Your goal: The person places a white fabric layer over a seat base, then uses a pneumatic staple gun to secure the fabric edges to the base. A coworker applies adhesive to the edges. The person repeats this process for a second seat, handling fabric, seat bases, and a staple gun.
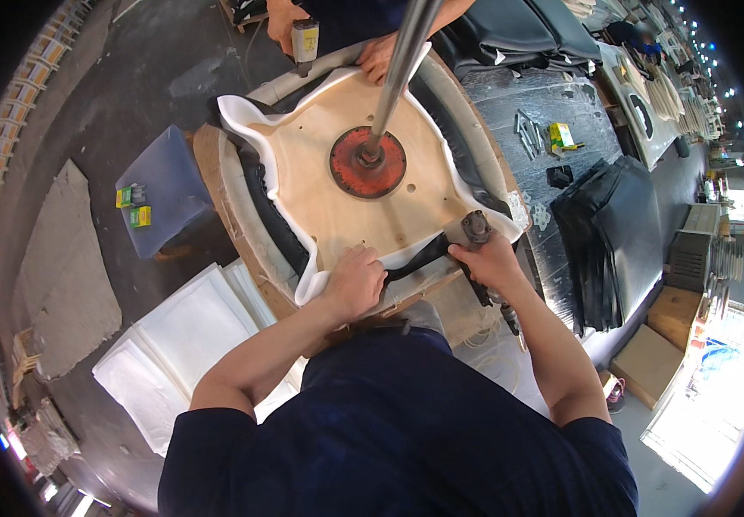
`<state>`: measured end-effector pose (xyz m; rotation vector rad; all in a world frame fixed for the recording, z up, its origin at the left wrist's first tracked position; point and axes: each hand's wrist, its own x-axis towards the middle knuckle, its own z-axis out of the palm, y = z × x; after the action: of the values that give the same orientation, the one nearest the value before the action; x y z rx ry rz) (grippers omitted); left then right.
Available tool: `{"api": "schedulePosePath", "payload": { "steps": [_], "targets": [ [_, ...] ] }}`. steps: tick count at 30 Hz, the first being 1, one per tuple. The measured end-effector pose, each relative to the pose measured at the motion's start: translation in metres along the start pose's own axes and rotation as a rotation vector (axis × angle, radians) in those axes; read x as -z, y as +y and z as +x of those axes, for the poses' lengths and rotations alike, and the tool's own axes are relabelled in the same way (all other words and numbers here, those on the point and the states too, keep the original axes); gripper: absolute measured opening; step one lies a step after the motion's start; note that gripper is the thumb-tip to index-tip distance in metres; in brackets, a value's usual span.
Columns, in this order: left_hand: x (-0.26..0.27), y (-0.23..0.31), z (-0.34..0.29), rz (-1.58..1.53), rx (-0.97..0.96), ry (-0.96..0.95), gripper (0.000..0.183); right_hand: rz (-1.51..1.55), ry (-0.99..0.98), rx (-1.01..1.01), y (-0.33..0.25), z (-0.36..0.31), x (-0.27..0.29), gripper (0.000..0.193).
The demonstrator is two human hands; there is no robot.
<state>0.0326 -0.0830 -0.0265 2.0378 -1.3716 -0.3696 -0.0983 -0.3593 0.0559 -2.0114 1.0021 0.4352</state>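
Note:
A plywood seat board (pixel 320 151) with wavy white padding (pixel 274 185) round its rim lies in a padded frame (pixel 232 185). Black upholstery cover (pixel 423 255) shows along its edges. My left hand (pixel 357 280) is closed over the near edge, gripping the cover there; its fingertips are partly hidden. My right hand (pixel 492 258) is wrapped round a staple gun (pixel 475 226), its head at the near right corner of the board. A round red press plate (pixel 367 162) on a metal rod (pixel 402 73) bears down on the board's middle.
Across the board, a co-worker's hand holds another staple gun (pixel 305 41); their other hand (pixel 378 59) rests on the far edge. Stacked black covers (pixel 617 241) and a small box (pixel 561 136) lie at right. White sheets (pixel 191 323) and a blue-grey surface with small boxes (pixel 165 185) are left.

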Motion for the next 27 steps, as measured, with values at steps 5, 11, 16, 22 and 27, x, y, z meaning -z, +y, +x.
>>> {"api": "schedulePosePath", "payload": {
  "steps": [5,11,16,22,27],
  "targets": [
    [-0.017,0.003,-0.004,0.035,0.168,0.181,0.018,0.245,-0.005,0.062,-0.010,-0.023,-0.003,0.036],
    [-0.023,0.006,-0.007,-0.035,0.252,0.300,0.018,0.400,-0.170,0.017,-0.034,-0.062,-0.051,0.029],
    [-0.026,0.004,-0.005,-0.090,0.251,0.334,0.018,0.461,-0.166,0.086,-0.039,-0.062,-0.075,0.030],
    [-0.026,0.002,-0.006,-0.120,0.261,0.355,0.016,0.419,-0.142,0.005,-0.048,-0.062,-0.086,0.030],
    [-0.026,0.002,-0.005,-0.112,0.258,0.347,0.015,0.352,-0.107,-0.013,-0.055,-0.061,-0.093,0.027]
  ]
}}
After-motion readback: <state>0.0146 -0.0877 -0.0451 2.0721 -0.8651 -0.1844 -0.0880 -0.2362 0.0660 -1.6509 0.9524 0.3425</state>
